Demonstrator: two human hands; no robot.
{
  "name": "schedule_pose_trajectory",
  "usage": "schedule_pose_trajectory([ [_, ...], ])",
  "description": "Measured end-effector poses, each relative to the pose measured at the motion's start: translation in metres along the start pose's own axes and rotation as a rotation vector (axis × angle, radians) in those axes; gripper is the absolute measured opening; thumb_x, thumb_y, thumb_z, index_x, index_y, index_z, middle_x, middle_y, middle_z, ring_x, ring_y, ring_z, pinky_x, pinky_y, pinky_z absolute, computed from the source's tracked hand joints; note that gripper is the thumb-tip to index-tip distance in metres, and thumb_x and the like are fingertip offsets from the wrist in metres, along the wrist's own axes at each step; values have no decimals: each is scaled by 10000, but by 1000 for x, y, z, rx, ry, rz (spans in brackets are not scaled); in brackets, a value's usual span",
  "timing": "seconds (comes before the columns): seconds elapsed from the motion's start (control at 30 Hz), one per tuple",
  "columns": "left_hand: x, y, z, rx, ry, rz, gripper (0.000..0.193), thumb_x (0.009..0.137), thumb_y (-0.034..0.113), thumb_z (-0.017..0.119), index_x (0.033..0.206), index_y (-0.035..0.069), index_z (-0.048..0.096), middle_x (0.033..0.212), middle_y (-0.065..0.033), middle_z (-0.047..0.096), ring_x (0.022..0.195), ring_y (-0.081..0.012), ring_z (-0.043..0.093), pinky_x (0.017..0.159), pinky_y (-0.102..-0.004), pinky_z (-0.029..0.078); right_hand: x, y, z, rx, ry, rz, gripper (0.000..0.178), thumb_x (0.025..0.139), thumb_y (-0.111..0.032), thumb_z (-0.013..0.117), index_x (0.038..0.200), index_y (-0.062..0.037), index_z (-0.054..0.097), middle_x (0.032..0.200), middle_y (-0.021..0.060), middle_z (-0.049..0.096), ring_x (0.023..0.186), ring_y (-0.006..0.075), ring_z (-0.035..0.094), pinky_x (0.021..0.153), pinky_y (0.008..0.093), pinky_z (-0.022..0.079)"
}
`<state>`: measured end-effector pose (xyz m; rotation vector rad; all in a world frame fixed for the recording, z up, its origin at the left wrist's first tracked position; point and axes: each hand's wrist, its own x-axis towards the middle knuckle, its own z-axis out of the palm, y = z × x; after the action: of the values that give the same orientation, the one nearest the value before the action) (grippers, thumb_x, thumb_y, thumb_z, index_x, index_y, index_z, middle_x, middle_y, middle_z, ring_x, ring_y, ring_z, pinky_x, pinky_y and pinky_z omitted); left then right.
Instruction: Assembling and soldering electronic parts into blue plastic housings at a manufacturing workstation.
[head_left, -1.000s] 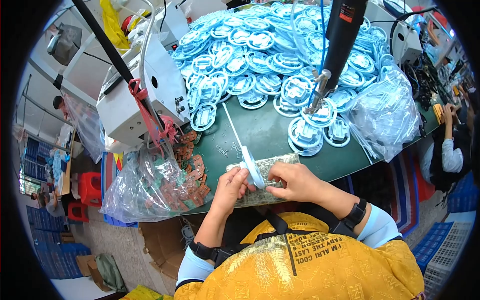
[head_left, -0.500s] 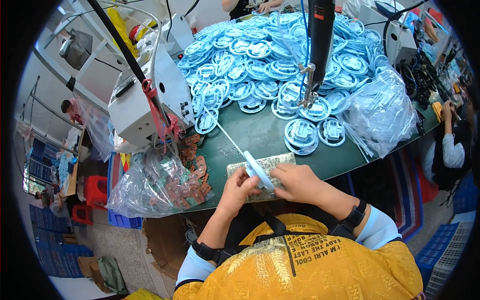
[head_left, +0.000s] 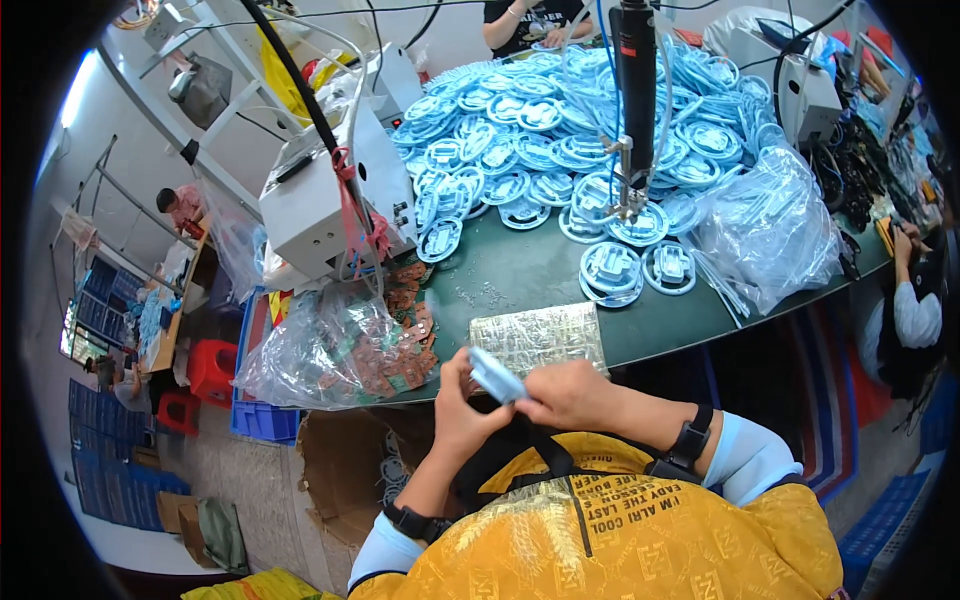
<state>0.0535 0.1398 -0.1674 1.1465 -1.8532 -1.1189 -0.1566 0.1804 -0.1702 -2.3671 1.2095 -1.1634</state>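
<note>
A light blue round plastic housing (head_left: 497,376) is held near the table's front edge, tilted almost edge-on. My left hand (head_left: 462,412) grips its left side between fingers and thumb. At the lower right rim, my right hand (head_left: 575,395) is closed, its fingertips pinched against the piece; what else they may hold is hidden. Just beyond my hands lies a shiny, tape-covered pad (head_left: 540,338) on the green table (head_left: 520,255). Several matching housings, including a stack (head_left: 611,272) and a single one (head_left: 669,268), rest farther right.
A large heap of blue housings (head_left: 540,115) covers the far table. To the left are small circuit boards (head_left: 405,350), a clear plastic bag (head_left: 300,350) and a grey machine box (head_left: 330,210). A black post (head_left: 636,100) stands mid-table. Another bag (head_left: 765,230) lies right. A person (head_left: 535,25) sits opposite.
Both hands have drawn the housing back toward my body, off the pad, and its tilt has changed. The pale cable that stretched from it toward the heap no longer shows. The view has shifted slightly.
</note>
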Motion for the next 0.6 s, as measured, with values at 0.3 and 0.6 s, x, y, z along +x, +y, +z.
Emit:
schedule_pose_trajectory([
  [0.3, -170, -137, -109, -488, 979, -643, 464, 958, 237, 617, 1316, 62, 380, 1259, -95, 499, 1058, -217, 583, 824, -347, 523, 5, 40, -10, -99, 199, 105, 171, 834, -149, 719, 853, -63, 572, 770, 107, 555, 695, 307, 594, 607, 404, 480],
  [0.6, -59, -61, -47, -46, 342, -197, 131, 912, 52, 653, 1027, -10, 653, 910, -91, 686, 774, -163, 688, 689, -264, 547, 128, 129, 30, -346, 56, 106, 216, 811, -112, 679, 991, -63, 572, 998, 96, 574, 902, 294, 587, 681, 400, 486],
])
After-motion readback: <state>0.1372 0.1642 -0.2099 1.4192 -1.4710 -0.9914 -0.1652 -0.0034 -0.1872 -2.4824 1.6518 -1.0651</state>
